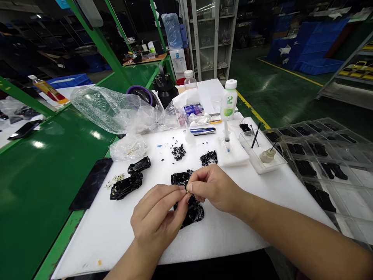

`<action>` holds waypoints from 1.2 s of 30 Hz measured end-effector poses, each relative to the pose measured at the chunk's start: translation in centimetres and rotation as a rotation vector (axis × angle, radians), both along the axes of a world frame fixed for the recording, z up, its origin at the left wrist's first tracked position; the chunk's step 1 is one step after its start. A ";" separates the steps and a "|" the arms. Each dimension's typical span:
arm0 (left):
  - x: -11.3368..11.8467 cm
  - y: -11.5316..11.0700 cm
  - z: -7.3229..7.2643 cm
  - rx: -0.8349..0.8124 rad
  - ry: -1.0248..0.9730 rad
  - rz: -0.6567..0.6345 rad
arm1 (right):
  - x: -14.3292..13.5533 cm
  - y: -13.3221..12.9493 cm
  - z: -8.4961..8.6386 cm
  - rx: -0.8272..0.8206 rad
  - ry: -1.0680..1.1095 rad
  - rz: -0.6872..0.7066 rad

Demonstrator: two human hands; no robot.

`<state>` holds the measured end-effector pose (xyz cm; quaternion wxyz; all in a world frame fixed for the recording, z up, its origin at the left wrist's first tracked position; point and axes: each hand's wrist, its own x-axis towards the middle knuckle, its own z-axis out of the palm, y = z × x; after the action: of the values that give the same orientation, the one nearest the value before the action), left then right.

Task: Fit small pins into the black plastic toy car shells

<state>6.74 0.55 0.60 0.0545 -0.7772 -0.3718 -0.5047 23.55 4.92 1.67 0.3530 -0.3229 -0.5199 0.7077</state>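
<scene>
My left hand (159,212) and my right hand (214,187) meet at the fingertips over the middle of the white foam sheet (233,233). Both are closed in a pinch around a tiny pale yellowish piece (187,190), mostly covered by the fingers. Beneath them lie black model car parts (192,217), partly hidden. Two more black car parts, an upper one (139,165) and a lower one (126,186), rest to the left beside scattered small pale pieces (116,179). Beyond the hands are a heap of tiny black bits (178,152) and a second heap (209,158).
At the right stand a clear tray (262,165) with a small jar and compartment trays (349,186) of black parts. A syringe (227,136) stands near a white bottle (229,100). Plastic bags (128,149) and a dark phone-like slab (91,182) lie left.
</scene>
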 end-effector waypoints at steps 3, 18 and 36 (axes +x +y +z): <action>-0.1 0.1 0.0 0.046 0.052 -0.007 | 0.0 0.0 0.0 0.010 -0.001 -0.008; -0.1 0.0 -0.1 -0.174 -0.169 -0.048 | -0.4 -2.0 0.4 1.074 -0.153 -0.518; 0.2 -0.2 -0.2 -0.271 -0.184 -0.115 | -0.5 -2.2 0.4 1.034 -0.151 -0.450</action>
<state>6.92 0.37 0.42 -0.1141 -0.7480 -0.3945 -0.5215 23.05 2.73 2.04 0.5691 -0.2607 -0.7409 0.2434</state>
